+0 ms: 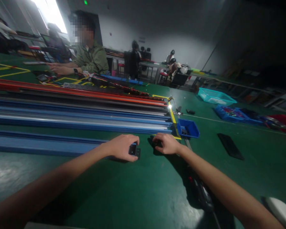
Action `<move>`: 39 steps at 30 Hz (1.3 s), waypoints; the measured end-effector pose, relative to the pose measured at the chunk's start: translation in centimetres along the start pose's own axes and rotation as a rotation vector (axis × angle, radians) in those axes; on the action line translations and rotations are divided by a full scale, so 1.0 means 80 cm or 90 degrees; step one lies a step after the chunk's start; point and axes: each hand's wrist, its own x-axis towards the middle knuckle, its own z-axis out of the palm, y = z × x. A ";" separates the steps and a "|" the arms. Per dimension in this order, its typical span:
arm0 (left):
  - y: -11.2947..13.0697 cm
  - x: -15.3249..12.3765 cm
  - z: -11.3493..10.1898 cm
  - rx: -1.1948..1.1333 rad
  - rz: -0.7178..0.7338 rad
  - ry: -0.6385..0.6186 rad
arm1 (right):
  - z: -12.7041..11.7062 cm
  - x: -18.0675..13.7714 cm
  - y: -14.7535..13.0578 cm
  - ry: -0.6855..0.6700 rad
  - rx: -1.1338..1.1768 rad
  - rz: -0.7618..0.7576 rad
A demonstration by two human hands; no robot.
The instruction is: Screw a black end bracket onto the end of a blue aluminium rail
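My left hand (124, 147) is closed around the right end of a long blue metal profile (47, 143) lying on the green table. A black end piece (134, 150) with small openings shows between its thumb and fingers. To the right, apart from the profile's end, my right hand (166, 143) rests low over the table with curled fingers. Something small and dark is at its fingertips, too shadowed to make out. Beneath my right forearm lies a dark corded hand tool (203, 195), partly hidden.
More blue profiles (85, 121) and orange ones (73, 92) lie behind, ending near yellow tape (173, 116). A small blue bin (189, 128) holds dark parts. A black flat piece (230, 145) and a turquoise tray (215, 96) are rightward. A person (90, 57) sits across the table.
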 end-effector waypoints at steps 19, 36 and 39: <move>0.019 0.048 -0.012 0.094 0.087 -0.031 | -0.050 -0.104 -0.037 0.076 -0.330 0.019; 0.006 0.096 -0.023 -0.037 0.096 -0.189 | -0.040 -0.322 0.009 -0.122 0.266 0.260; 0.004 0.086 -0.026 -0.050 0.074 -0.194 | -0.023 -0.328 0.020 -0.023 0.341 0.251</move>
